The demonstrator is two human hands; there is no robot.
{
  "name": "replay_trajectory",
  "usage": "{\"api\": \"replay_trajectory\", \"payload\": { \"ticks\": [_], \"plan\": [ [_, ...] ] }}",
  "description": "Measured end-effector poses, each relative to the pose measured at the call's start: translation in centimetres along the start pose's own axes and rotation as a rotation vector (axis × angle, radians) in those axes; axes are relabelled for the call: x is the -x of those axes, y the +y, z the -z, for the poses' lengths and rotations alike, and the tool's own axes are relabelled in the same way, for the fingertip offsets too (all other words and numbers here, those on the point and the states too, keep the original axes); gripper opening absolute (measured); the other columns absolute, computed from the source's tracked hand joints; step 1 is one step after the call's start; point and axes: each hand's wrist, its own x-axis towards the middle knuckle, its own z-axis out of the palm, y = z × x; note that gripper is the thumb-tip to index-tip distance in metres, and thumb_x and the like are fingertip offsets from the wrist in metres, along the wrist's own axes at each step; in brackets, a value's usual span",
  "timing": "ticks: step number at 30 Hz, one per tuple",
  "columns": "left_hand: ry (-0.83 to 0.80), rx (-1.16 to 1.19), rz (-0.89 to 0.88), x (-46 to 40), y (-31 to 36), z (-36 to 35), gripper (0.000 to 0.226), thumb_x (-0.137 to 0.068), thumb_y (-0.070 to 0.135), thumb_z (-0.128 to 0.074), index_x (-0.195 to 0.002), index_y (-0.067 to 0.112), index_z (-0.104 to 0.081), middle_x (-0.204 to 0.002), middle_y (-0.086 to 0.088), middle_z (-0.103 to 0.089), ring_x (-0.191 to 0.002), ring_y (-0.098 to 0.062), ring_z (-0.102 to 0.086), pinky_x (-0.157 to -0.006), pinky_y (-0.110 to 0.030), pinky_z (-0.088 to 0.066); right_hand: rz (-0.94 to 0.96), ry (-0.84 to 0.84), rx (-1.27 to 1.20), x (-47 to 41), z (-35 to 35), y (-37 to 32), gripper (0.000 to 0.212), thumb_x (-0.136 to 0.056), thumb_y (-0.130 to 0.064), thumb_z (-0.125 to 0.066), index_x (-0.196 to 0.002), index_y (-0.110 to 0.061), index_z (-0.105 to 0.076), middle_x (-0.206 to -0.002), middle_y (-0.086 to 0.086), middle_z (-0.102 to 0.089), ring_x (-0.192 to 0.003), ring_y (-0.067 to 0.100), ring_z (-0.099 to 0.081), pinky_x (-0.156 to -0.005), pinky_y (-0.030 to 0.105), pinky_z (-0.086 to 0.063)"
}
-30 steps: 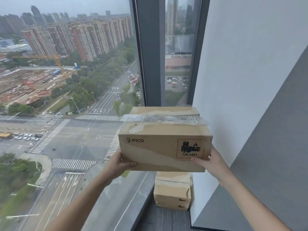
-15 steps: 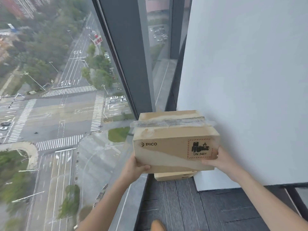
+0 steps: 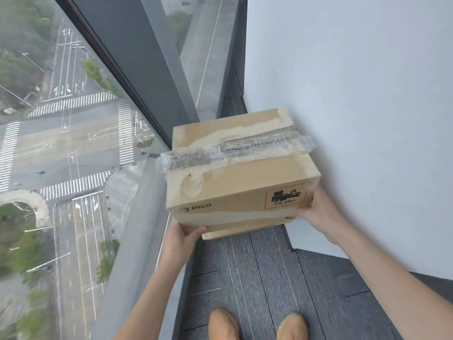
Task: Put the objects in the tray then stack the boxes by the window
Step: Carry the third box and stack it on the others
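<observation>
Boxes, two of them, cardboard: upper box [image 3: 241, 168] held in both hands just above, perhaps already touching, lower box [image 3: 245, 229], which sits on the floor in the corner between window and wall; only the lower box's front edge shows beneath, so contact cannot be confirmed. Left hand [image 3: 182, 238] cups the near-left bottom corner, thumb curled onto the front face; right hand [image 3: 316, 211] grips the right end, fingers wrapped round the far side, thumb on the front by the hazard label [image 3: 285, 200].

Risks, judged from here: upper box looks wider than the one below and sits skewed to it, so an off-centre release could leave it overhanging and prone to tip toward the glass; fingers under the bottom edge may get pinched when it settles; loose crumpled tape [image 3: 232, 153] across the lid sticks out past both sides and could snag on the wall; torn paper skin on the lid hints at weak card, so a hard drop may crush it.

Surface: dark grey striped carpet tiles [image 3: 264, 278], flat; narrow sill [image 3: 147, 241] along the window base. Room: white wall [image 3: 355, 94] on the right, floor-to-ceiling window [image 3: 73, 143] with a dark mullion [image 3: 147, 69], streets far below; tan shoes [image 3: 224, 325] at the bottom edge.
</observation>
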Motion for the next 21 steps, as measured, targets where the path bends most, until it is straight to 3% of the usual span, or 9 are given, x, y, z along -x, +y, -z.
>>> {"api": "replay_trajectory", "payload": {
  "ticks": [4,6,9,10,13,17,21],
  "plan": [
    [0.018,0.012,0.023,-1.7,-4.8,-4.2,0.04,-0.079,0.022,-0.08,-0.113,0.016,-0.058,-0.101,0.006,-0.071,-0.095,-0.012,-0.065,-0.082,-0.032,-0.053,-0.052,0.063,0.079,-2.7,-2.1,7.6,0.038,-0.08,-0.013,-0.079,-0.113,-0.022,-0.061,-0.108,-0.004,-0.072,-0.106,0.015,-0.066,-0.101,0.043,-0.052],
    [0.022,0.021,0.033,-2.2,-6.9,-6.1,0.039,-0.081,0.023,-0.079,-0.114,0.013,-0.063,-0.106,0.005,-0.073,-0.102,-0.012,-0.067,-0.088,-0.032,-0.054,-0.083,0.093,0.106,-3.4,-2.9,10.4,0.037,-0.082,-0.021,-0.079,-0.114,-0.017,-0.06,-0.112,0.0,-0.07,-0.11,0.019,-0.065,-0.102,0.046,-0.05],
    [0.032,0.035,0.028,-1.7,-8.0,-8.1,0.031,-0.087,0.014,-0.072,-0.116,0.01,-0.063,-0.112,0.007,-0.067,-0.105,-0.006,-0.06,-0.077,-0.003,-0.042,-0.123,0.116,0.097,-3.7,-3.7,12.6,0.05,-0.085,-0.028,-0.076,-0.128,-0.012,-0.055,-0.13,0.009,-0.064,-0.127,0.026,-0.057,-0.108,0.045,-0.045],
    [0.035,0.04,0.019,-1.6,-8.0,-8.5,0.031,-0.088,0.012,-0.071,-0.118,0.009,-0.064,-0.112,0.006,-0.066,-0.104,-0.005,-0.058,-0.074,-0.001,-0.039,-0.136,0.115,0.096,-3.6,-3.9,12.8,0.048,-0.087,-0.028,-0.074,-0.128,-0.013,-0.054,-0.132,0.013,-0.062,-0.128,0.03,-0.055,-0.109,0.046,-0.044],
    [0.062,0.057,0.002,-1.5,-7.9,-8.8,0.03,-0.087,0.012,-0.071,-0.117,0.01,-0.066,-0.112,0.005,-0.067,-0.105,-0.006,-0.057,-0.084,-0.016,-0.04,-0.133,0.104,0.069,-3.8,-4.0,12.9,0.028,-0.09,-0.019,-0.071,-0.111,-0.022,-0.054,-0.125,0.022,-0.064,-0.119,0.037,-0.059,-0.106,0.054,-0.044],
    [0.105,0.068,0.029,-2.4,-8.5,-8.6,0.031,-0.086,0.011,-0.073,-0.116,0.008,-0.068,-0.113,0.003,-0.07,-0.106,-0.007,-0.061,-0.081,-0.008,-0.043,-0.06,0.087,0.099,-4.8,-3.9,12.4,0.021,-0.086,-0.021,-0.073,-0.099,-0.035,-0.063,-0.118,0.004,-0.072,-0.117,0.023,-0.064,-0.105,0.051,-0.047],
    [0.094,0.064,0.048,-2.6,-8.8,-8.5,0.034,-0.086,0.014,-0.073,-0.12,0.009,-0.067,-0.116,0.0,-0.071,-0.112,-0.013,-0.063,-0.092,-0.026,-0.044,-0.058,0.068,0.067,-5.3,-4.0,11.9,0.03,-0.089,-0.011,-0.071,-0.112,-0.025,-0.057,-0.124,0.007,-0.069,-0.121,0.023,-0.062,-0.109,0.049,-0.045]
  ]
}}
